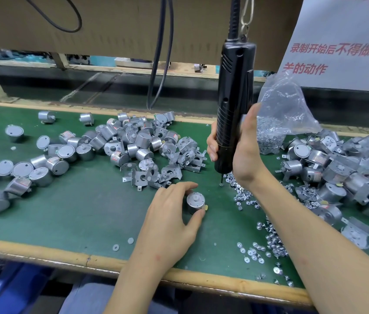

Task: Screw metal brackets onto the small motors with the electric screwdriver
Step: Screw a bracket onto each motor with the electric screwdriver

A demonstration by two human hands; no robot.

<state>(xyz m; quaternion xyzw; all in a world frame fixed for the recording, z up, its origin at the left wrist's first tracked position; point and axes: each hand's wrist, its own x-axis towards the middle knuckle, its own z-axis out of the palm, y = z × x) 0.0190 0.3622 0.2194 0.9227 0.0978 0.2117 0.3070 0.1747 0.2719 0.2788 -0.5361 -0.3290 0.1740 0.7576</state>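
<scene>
This is a factory assembly station. A long bench (65,223) covered in green matting with a worn wooden edge carries bulk parts loose, not sorted: heaps of small motors (133,141) in plain metal cans, a scatter of stamped metal brackets (147,175), and washer-head screws (272,241) spilled beside a clear plastic bag (283,105) holding more. A black electric screwdriver (233,87) hangs from a snap hook (247,12) overhead, and black cables (161,53) drop from above. A cardboard panel (111,23) screens the back, and a printed notice (337,53) in red Chinese characters hangs at the right.
</scene>
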